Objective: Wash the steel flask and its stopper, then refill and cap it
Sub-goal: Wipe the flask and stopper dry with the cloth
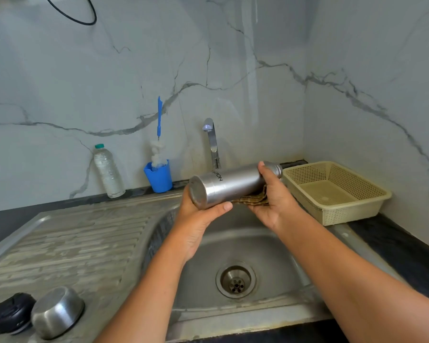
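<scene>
The steel flask (pixel 233 185) lies on its side above the sink basin (pixel 270 246), base toward me at the left, open threaded neck at the right. My left hand (pixel 198 219) cups its base end from below, thumb on the near side. My right hand (pixel 274 198) grips the flask near the neck and holds a brownish scrub cloth (pixel 254 198) against its underside. On the drainboard at the lower left sit the black stopper (pixel 11 313) and a steel cup lid (pixel 57 311), upside down.
The tap (pixel 212 142) stands behind the flask with no water running. A blue cup (pixel 159 177) holding a bottle brush (pixel 159 134) and a plastic water bottle (pixel 108 170) stand against the marble wall. A beige plastic basket (pixel 337 191) sits at the right. The drain (pixel 235 280) is below.
</scene>
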Available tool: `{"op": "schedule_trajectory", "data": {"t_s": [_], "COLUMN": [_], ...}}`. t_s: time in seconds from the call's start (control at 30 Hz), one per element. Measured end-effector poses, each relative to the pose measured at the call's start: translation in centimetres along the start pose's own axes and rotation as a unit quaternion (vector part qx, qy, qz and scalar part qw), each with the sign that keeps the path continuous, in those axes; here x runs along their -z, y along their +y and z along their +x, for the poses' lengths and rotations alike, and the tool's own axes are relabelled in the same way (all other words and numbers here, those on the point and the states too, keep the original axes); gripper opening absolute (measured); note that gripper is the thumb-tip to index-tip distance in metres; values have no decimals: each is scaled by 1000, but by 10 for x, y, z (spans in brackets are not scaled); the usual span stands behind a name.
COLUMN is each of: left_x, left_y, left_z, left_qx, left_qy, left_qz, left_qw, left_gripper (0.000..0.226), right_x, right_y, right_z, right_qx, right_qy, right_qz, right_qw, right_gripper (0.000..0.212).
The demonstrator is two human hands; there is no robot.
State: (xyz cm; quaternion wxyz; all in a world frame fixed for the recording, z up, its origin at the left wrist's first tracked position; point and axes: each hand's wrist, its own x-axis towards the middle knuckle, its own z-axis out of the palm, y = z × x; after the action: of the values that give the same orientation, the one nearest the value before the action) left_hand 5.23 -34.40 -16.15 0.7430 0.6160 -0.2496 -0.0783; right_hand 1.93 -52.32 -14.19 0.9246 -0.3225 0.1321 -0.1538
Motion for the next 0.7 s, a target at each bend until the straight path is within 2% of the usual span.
{"op": "schedule_trajectory", "data": {"t_s": [0.07, 0.2, 0.3, 0.4, 0.5, 0.6, 0.7], "left_x": [2, 5, 0, -6, -7, -10, -12], "left_y": [2, 8, 8, 5, 5, 4, 3], "left_z": [0, -3, -7, -11, -12, -12, -10], "left_qx": [22, 88, 127, 145, 157, 166, 153], "left_qy": [13, -10, -36, -54, -56, -64, -56], "left_qz": [-21, -71, -18, 19, -27, -61, -72], "left_qw": [999, 994, 991, 988, 986, 982, 984], "left_gripper": [102, 83, 80, 72, 65, 65, 63], "right_x": [3, 10, 9, 4, -2, -7, -12], "right_y": [-7, -15, -13, -9, -9, -1, 15], "right_z": [1, 7, 5, 1, -8, -11, -15], "right_qx": [18, 50, 59, 68, 69, 78, 68], "right_qy": [24, 54, 54, 36, -25, -53, -100], "right_qz": [-3, -35, -88, -104, -85, -84, -149], "right_qw": [1000, 997, 993, 992, 994, 992, 981], "right_gripper": [58, 68, 65, 60, 51, 66, 85]}}
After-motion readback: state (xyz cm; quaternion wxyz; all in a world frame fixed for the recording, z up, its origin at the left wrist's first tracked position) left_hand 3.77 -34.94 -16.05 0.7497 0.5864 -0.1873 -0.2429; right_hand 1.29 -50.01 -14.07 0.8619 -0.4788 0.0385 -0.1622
